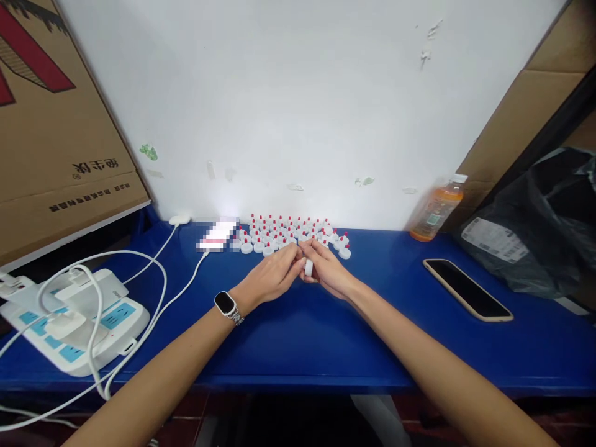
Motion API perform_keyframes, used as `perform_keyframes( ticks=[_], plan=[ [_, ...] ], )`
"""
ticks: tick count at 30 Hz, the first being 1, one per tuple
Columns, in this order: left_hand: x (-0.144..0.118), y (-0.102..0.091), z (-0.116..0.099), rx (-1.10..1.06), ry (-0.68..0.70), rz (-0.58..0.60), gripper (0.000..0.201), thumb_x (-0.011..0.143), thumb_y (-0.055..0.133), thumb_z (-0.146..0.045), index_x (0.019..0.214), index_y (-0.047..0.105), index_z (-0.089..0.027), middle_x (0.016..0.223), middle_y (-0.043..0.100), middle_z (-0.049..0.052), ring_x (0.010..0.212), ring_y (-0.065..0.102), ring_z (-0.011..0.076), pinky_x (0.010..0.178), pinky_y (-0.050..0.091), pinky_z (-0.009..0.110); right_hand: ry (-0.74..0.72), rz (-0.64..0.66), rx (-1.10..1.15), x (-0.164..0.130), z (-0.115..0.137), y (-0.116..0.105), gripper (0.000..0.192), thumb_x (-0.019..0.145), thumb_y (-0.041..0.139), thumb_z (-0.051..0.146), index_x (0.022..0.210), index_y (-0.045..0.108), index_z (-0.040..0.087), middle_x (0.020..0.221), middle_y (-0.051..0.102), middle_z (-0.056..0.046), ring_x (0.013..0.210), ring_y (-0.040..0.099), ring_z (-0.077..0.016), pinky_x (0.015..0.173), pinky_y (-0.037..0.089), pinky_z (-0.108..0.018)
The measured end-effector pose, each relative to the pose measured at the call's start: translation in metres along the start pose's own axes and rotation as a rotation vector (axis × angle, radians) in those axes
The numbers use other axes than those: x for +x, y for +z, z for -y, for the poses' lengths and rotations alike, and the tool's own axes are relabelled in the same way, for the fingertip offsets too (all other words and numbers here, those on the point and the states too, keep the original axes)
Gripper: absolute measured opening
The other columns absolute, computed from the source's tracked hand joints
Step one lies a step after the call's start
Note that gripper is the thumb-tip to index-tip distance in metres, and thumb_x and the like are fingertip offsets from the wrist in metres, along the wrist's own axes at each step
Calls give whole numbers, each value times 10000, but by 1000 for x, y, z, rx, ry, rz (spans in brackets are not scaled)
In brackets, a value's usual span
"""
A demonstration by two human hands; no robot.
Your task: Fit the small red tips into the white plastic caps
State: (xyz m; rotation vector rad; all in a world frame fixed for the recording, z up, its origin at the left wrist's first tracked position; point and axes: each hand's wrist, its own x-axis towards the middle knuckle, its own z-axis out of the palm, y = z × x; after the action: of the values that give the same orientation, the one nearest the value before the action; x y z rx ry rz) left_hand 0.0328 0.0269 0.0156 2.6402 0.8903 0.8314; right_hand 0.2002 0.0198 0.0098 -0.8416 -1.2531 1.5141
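Note:
My left hand and my right hand meet over the blue table, fingertips together. Between them a small white round cap shows on its edge, gripped by the closed fingers of both hands. Whether this cap carries a red tip is hidden by my fingers. Just beyond the hands stand many white caps with red tips, grouped in loose rows near the wall. A watch sits on my left wrist.
At left, a white power strip lies with looping white cables. A blurred, lit device is plugged in beside the caps. To the right are a phone, an orange drink bottle and a dark plastic bag. A cardboard box leans at left.

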Motion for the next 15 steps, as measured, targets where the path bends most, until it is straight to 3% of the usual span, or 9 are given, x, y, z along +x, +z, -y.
perform_keyframes(
  ticks=[3,6,11,15],
  plan=[
    [4,3,-1,239,115,18,277,1054,246,-287,940,479,-190,918,579,72,827,549,205,792,449,356,0,-57,2,1,-6,0,422,836,629,622,883,441,247,511,516,95,373,454,-87,368,272,-175],
    [6,0,-1,358,116,-27,317,1058,220,-293,933,488,-179,895,570,80,818,534,213,773,442,360,2,-31,-1,-1,-4,3,428,875,542,663,898,430,250,517,552,74,357,448,-93,357,234,-172],
    [2,-8,-1,393,70,-121,365,1071,182,-327,920,479,-178,887,566,80,819,527,209,771,439,356,106,163,29,-13,11,8,384,900,539,604,879,435,236,551,546,55,392,365,-76,381,184,-179],
    [-1,-11,1,326,143,-53,346,1067,215,-352,949,490,-179,942,571,91,865,532,214,808,440,360,207,189,107,-20,16,8,390,921,498,596,824,442,221,507,380,88,408,215,-63,405,153,-194]
  ],
)
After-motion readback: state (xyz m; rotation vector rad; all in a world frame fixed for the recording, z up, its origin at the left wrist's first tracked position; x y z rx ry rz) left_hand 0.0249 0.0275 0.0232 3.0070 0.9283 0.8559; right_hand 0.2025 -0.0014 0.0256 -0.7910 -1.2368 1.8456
